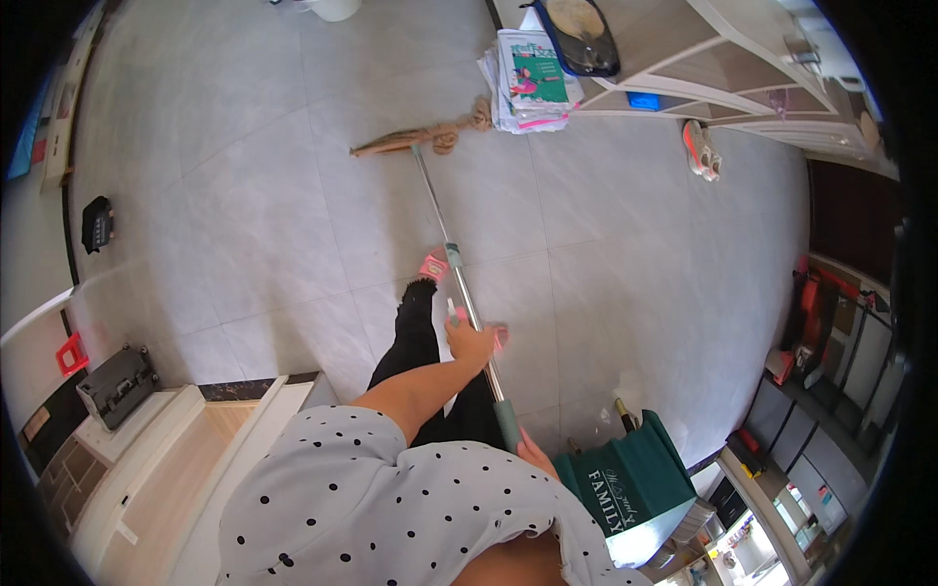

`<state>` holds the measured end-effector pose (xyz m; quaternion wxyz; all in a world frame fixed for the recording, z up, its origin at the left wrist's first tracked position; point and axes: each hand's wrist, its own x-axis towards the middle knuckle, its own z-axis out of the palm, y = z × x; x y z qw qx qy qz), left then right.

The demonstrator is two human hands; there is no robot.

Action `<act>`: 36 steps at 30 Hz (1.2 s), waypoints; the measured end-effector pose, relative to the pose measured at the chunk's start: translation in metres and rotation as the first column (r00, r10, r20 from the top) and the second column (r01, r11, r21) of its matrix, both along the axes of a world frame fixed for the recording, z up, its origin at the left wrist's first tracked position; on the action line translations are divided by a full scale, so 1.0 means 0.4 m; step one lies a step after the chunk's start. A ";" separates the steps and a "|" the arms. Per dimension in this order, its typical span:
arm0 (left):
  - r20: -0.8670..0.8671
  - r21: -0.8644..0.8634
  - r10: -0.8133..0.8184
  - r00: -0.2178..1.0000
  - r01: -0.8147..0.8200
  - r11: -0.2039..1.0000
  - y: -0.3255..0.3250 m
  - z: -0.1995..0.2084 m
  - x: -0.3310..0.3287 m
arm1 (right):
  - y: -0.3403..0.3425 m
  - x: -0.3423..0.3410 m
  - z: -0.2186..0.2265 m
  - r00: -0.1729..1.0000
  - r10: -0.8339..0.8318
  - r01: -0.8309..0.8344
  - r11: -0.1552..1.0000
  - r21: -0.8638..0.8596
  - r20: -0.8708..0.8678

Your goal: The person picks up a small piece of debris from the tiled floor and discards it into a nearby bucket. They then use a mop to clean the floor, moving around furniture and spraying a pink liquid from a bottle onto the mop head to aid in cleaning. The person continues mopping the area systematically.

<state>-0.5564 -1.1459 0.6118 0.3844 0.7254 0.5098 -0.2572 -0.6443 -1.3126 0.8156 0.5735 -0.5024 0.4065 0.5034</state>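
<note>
Your left hand (471, 344) gripped the pole (464, 285)

You had your left hand wrapped around its silver shaft. Your right hand (532, 455) was beside the green grip (506, 422), partly hidden; whether it was closed, you could not tell. The pole slanted across the floor (254, 215) to a brown cloth (391, 143) near stacked books (535, 83).

Gray floor tiles (635, 244) spread around you, catching a soft sheen toward ten o'clock, with pale open shelving (674, 64) between your one and two, gray-fronted cabinets (789, 425) at four and a pale wood-toned cabinet (168, 483) at your eight o'clock.
</note>
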 end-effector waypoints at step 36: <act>0.126 -0.007 0.799 0.587 -0.805 0.593 0.067 -0.157 0.138 | -0.016 0.556 -0.079 0.669 0.715 -0.742 0.661 0.113 0.203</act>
